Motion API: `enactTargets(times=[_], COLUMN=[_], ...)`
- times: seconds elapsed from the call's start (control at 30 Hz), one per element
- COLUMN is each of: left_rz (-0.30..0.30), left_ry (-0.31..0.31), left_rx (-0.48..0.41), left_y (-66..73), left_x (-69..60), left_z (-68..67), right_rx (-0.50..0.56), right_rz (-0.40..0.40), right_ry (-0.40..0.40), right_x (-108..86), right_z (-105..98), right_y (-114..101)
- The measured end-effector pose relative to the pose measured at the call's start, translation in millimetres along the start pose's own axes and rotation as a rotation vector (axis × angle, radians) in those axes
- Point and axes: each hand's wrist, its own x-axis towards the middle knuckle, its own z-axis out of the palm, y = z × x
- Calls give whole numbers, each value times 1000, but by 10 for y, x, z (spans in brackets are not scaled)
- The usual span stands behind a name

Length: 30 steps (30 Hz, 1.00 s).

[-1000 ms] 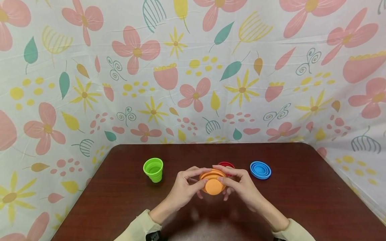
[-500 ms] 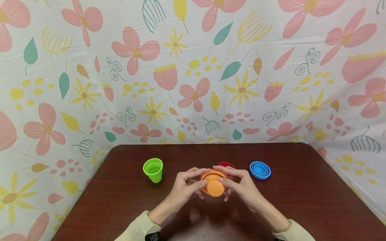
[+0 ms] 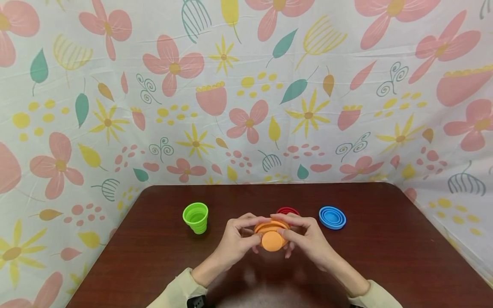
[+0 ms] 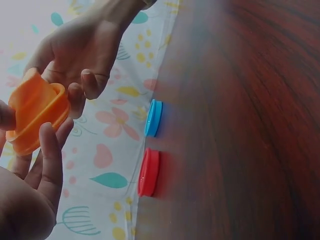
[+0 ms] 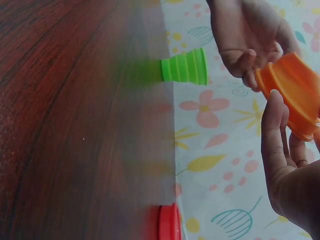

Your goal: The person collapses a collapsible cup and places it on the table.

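Observation:
Both hands hold an orange ribbed cup (image 3: 272, 241) above the table, its round base facing the head camera. The left hand (image 3: 238, 238) grips its left side, thumb near the base and fingers at the rim; the right hand (image 3: 308, 238) grips the right side in the same way. In the left wrist view the orange cup (image 4: 37, 112) looks partly folded, its wall bent. The right wrist view shows the orange cup (image 5: 290, 92) tilted between the fingers of both hands.
An expanded green cup (image 3: 196, 217) stands on the dark wooden table (image 3: 154, 256) at the left. Behind the right hand a flat red cup (image 3: 288, 211) is partly hidden. Further right lies a flat blue cup (image 3: 332, 217). A flowered cloth (image 3: 246, 85) hangs behind the table.
The orange cup has tilted and shifted slightly between the fingers, its base moving a little right and then back left. Both hands stay in nearly the same place, with small thumb movements.

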Motion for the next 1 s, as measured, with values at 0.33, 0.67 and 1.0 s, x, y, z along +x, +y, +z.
enactTargets(times=[0.33,0.67,1.0], left_rz=[40,10,-32], left_ry=[36,70,156], left_rx=[18,16,101], left_y=[-15,-19,-30], left_x=[1,2,-36], left_z=[8,23,136], right_rx=[35,177,139], right_rz=[11,26,103], right_ry=[-38,-124,-59], right_x=[-3,-20,-6], right_z=[1,-26,18], right_y=[-5,-28,0])
